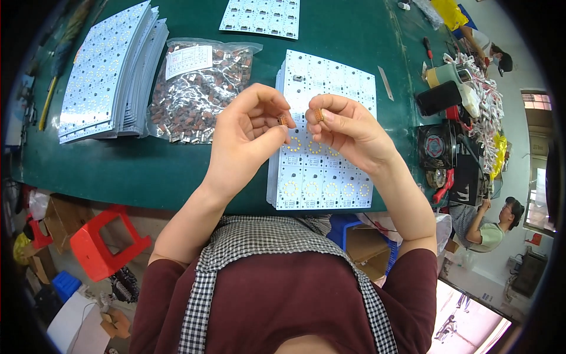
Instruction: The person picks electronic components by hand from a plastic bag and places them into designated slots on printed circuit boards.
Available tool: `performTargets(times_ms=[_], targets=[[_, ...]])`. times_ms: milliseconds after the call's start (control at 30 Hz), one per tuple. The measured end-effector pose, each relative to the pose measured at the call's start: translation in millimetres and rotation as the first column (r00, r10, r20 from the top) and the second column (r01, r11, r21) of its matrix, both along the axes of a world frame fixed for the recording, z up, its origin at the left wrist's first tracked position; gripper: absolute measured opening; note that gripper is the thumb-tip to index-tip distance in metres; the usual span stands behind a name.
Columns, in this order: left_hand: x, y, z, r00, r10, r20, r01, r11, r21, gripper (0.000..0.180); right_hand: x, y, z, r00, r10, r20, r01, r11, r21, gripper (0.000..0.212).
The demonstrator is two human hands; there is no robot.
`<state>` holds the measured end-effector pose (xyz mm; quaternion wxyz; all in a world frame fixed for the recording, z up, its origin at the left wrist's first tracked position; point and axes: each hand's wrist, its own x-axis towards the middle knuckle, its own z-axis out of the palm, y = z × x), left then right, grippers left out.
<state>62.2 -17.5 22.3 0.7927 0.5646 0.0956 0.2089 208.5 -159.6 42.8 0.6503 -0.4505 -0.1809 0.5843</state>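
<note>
Above a stack of white circuit boards point(327, 200), my two hands face each other a short way apart. My left hand point(250, 127) is closed, with a small orange-brown electronic component point(283, 121) held at its thumb and fingers. Between the thumb and forefinger of my right hand point(356, 127) sits another small orange-brown component point(319, 115), ribbed on its side. The top board carries rings of yellow pads and a dark part point(298, 78) near its upper left. Just left of my left hand lies a clear plastic bag point(197, 91) full of small brown components.
A tall stack of white boards point(97, 76) leans at the far left of the green table point(247, 203). Another board point(261, 16) with dark parts lies at the back. On the right are a metal strip point(385, 82), a black phone point(439, 98) and a fan point(435, 146). Two other people are farther right.
</note>
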Motion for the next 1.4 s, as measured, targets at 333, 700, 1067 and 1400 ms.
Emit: performTargets(times_ms=[333,700,1067,1400], targets=[[1.7,-8.8,2.2,0.997,-0.003,-0.083,0.017,0.985,0.172,0.006,-6.5,1.2,-4.1,0.995,0.079,-0.065,-0.076,0.996,0.052,0.024],[-1.8,-6.0,10.9,0.994,0.075,-0.084,-0.032,0.902,0.43,0.005,-9.7,1.8,-2.7,0.988,0.037,0.152,-0.047,0.997,0.061,0.021],[-3.8,-9.5,18.0,0.983,0.174,-0.063,-0.104,0.801,0.589,0.007,-15.3,1.5,-1.3,0.93,-0.042,0.366,0.027,0.999,0.047,0.019],[-4.4,-7.2,15.9,0.986,0.166,-0.017,-0.125,0.8,0.587,0.006,-15.4,3.1,-1.9,0.992,-0.025,0.126,0.019,0.999,0.047,0.021]])
